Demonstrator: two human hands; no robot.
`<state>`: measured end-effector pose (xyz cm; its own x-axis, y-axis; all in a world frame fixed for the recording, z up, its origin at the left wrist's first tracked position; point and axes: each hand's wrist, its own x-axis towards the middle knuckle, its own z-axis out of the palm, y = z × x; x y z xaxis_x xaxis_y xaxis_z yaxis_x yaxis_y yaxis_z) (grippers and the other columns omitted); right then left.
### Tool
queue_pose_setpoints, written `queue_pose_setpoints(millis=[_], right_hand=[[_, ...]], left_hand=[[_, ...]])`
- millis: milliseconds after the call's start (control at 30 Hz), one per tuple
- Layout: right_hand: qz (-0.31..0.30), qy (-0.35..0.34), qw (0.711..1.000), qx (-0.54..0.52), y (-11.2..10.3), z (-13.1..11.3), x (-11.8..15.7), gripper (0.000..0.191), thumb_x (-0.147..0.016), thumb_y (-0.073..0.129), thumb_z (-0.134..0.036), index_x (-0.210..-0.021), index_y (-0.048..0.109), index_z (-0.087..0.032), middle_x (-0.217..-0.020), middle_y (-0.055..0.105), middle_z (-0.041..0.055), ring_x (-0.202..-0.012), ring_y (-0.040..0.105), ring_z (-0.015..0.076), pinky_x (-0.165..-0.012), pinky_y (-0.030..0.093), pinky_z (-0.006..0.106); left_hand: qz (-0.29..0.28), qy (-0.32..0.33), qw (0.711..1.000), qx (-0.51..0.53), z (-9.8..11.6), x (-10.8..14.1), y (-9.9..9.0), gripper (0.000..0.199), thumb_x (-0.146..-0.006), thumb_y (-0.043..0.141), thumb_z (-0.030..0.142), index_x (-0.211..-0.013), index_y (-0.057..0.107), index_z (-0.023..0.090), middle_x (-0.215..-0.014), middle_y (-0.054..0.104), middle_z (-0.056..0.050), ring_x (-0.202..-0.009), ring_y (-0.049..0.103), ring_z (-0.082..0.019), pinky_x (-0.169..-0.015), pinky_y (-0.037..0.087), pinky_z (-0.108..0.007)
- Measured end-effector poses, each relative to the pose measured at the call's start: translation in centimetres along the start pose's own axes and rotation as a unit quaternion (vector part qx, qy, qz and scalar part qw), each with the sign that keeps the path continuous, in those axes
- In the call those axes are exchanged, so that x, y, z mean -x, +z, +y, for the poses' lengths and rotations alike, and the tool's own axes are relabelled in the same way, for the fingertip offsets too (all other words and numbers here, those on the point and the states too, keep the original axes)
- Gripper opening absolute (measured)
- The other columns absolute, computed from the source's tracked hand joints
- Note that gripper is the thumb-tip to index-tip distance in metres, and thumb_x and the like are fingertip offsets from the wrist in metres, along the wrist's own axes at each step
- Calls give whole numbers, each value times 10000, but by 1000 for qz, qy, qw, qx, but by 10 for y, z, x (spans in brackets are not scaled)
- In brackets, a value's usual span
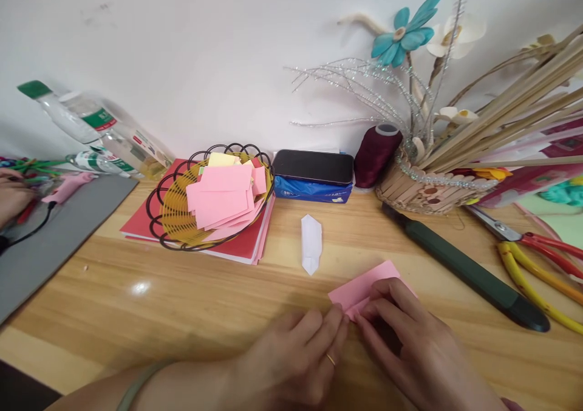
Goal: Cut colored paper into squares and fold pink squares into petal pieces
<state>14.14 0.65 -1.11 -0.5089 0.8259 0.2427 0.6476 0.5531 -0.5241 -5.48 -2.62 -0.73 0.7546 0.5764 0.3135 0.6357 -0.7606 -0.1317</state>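
Note:
A pink paper sheet (364,283) lies on the wooden table with its near edge folded up. My left hand (303,350), with a ring on one finger, grips the near left part of the paper with its fingers pressed together. My right hand (410,332) pinches the folded edge between thumb and fingers, close beside the left fingertips. Just beyond the pink paper sits a folded white paper piece (311,244), flat on the table and touched by neither hand.
A yellow basket (175,217) of pink slips rests on red paper (136,223). Behind are a phone (314,166) on a blue pack and a maroon thread spool (376,156). A green-handled tool (464,265) and scissors (523,236) lie right. Another person's hand (13,198) is far left.

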Motion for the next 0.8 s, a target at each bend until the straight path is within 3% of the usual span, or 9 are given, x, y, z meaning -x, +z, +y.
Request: queue_pose_setpoints(millis=[233, 500, 800], right_hand=[[1, -4, 1000, -13, -3, -1, -4, 176, -880, 405, -226, -724, 487, -218, -786, 517, 33, -614, 571, 110, -524, 487, 220], [-3, -3, 1000, -11, -2, 1, -2, 163, -880, 412, -210, -731, 478, -216, -788, 509, 30, -617, 568, 109, -531, 487, 226], [-2, -1, 1000, 11, -3, -1, -5, 178, -886, 386, -223, -718, 444, -221, -738, 510, 22, -600, 558, 121, -512, 471, 246]], left_hand=[[-37, -4, 999, -19, 2, -1, 1, 380, -890, 349, 192, -1188, 522, 32, -1091, 565, -147, -855, 518, -180, -705, 426, -285], [-14, -22, 1000, -3, 2, -1, 3, 375, -899, 307, 166, -1150, 558, 47, -1058, 572, -114, -857, 504, -186, -704, 412, -291], [-32, -19, 999, 9, 1, -2, 2, 368, -873, 350, 150, -1173, 533, 43, -1002, 581, -106, -828, 507, -184, -671, 424, -288]])
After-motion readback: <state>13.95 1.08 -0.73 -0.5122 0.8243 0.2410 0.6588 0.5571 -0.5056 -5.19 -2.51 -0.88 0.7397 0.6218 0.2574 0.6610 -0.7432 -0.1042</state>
